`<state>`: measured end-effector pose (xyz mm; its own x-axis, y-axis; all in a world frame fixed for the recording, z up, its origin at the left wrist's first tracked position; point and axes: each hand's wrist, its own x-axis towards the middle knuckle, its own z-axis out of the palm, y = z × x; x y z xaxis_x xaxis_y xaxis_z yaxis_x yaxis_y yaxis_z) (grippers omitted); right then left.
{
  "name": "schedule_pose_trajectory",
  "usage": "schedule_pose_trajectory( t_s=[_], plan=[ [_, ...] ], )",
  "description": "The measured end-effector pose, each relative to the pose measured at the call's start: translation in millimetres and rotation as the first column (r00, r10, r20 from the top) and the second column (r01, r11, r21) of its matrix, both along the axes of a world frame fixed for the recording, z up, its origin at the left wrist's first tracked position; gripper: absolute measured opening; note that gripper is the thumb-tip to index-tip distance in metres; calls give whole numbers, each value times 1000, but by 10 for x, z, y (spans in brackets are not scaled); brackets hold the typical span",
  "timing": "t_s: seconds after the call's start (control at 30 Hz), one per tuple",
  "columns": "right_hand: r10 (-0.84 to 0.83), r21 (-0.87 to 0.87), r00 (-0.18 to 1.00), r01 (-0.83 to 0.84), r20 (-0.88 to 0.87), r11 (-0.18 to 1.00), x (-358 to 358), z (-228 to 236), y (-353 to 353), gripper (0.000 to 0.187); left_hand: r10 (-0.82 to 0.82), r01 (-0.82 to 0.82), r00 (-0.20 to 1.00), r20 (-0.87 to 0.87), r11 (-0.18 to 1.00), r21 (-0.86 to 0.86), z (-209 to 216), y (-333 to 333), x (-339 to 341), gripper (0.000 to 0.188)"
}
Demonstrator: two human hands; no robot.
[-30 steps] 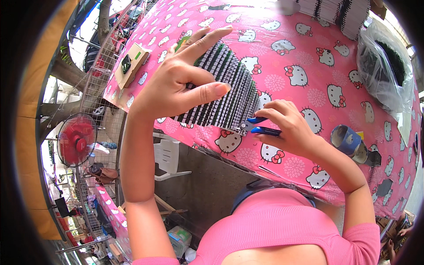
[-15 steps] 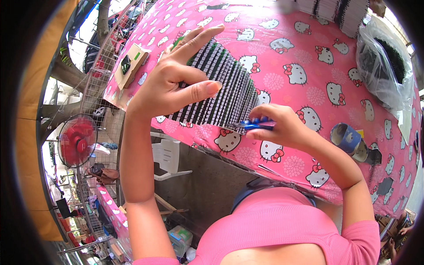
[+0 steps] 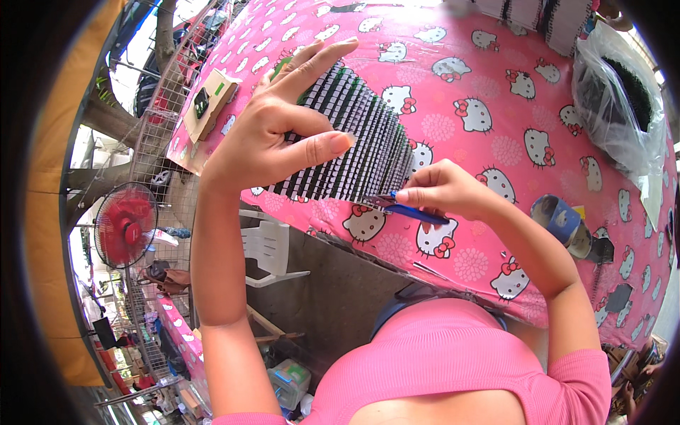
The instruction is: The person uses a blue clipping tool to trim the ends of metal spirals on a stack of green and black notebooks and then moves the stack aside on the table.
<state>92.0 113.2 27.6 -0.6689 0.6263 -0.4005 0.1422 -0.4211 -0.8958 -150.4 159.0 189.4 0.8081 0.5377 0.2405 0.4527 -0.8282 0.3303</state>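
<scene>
A thick piece patterned in rows of small black and white squares with green lines point(image 3: 354, 134) lies near the table's left edge. Over it is my left hand point(image 3: 283, 117), thumb and forefinger bent together at its surface and other fingers stretched past its far edge. The fingertips' exact contact is partly hidden. My right hand point(image 3: 446, 188) grips blue-handled nippers point(image 3: 414, 212), their dark jaws at the piece's near corner. The handles angle down to the right, beneath my fingers.
A pink cartoon-print cover point(image 3: 439, 127) spreads over the table. A clear plastic bag with something black and bristly point(image 3: 627, 95) lies at right, near a blue cup point(image 3: 556, 218). Cardboard with a phone point(image 3: 202, 103) is at far left. Below stands a white chair point(image 3: 265, 248).
My right hand has shifted its grip, and the nippers' handles now tilt lower and show more. The jaws remain at the near corner. My left hand has barely moved.
</scene>
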Motion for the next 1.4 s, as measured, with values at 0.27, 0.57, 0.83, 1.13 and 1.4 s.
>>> schedule_pose_trajectory(
  t_s=[0.27,0.57,0.83,1.13,1.4],
  plan=[
    [-300,993,950,107,-87,54,-1,-163,-141,43,-15,16,1000,15,999,-28,6,5,26,31],
    [-31,176,999,35,-22,984,26,-196,-35,39,0,-1,1000,-30,999,-43,48,-2,60,31],
    [-270,997,962,62,-48,46,66,-342,-76,50,63,-67,997,-50,994,-89,60,-5,4,33],
    [55,-194,997,-64,-54,979,64,-171,93,38,55,-59,997,-57,996,-71,51,-5,44,34],
    [-300,986,954,64,-15,156,100,-462,-168,50,83,-86,996,-41,992,-87,62,-21,49,35]
  ],
)
